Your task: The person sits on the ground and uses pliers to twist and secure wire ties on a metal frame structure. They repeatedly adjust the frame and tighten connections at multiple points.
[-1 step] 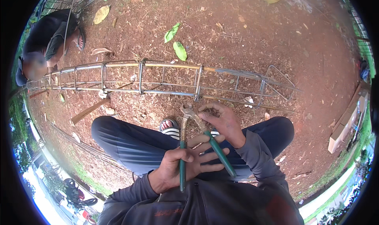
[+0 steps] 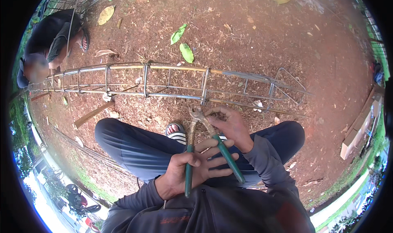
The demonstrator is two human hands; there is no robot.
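A pair of pincers (image 2: 226, 155) with green-coated handles and worn, rusty metal lies across my left hand (image 2: 194, 171), its handles spread apart. My left thumb clamps the left handle against the palm, while the other fingers stretch out beneath the right handle. Beside the pincers' jaws is my right hand (image 2: 233, 128), its thumb and forefinger curled together; what they pinch, if anything, is too small to make out. Just beyond the jaws, a long cage of steel reinforcing bars (image 2: 176, 96) with square wire stirrups runs from left to right.
At the far left a co-worker (image 2: 49, 45) bends over the other end of the cage. A wooden stick (image 2: 94, 115) lies near the cage. Thin rods (image 2: 88, 151) lie on the ground at left, and a timber length (image 2: 358, 122) is at right. Leaves (image 2: 186, 53) dot the soil.
Almost nothing differs. The pincers and both hands have shifted very slightly; my grip looks the same.
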